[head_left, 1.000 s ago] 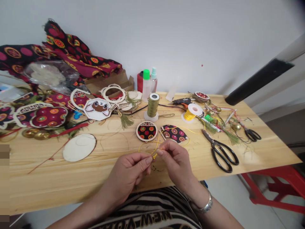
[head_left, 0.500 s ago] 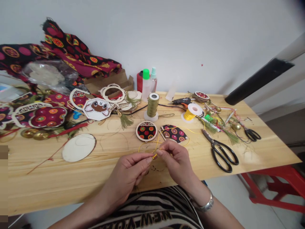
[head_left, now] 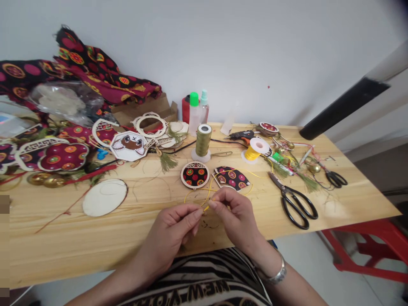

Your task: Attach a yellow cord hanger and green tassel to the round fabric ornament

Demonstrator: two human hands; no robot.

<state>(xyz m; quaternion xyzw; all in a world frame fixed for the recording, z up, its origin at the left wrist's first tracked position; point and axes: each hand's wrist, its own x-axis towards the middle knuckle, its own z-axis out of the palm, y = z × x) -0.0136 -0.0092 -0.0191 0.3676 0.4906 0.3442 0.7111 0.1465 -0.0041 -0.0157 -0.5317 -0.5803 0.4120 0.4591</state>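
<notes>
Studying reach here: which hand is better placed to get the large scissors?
Probably the right hand: the large scissors lie on its side, with the left hand farther away. Both hands pinch yellow cord, though.

On the table (head_left: 41, 246) — thread cone (head_left: 203, 143) behind the cord (head_left: 206, 208), nearer scissors (head_left: 295, 204) right, box (head_left: 159, 105) back left

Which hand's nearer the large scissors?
Right. The right hand is to the left of the large scissors, not touching them; the left hand is farther left, beyond the right hand.
</notes>
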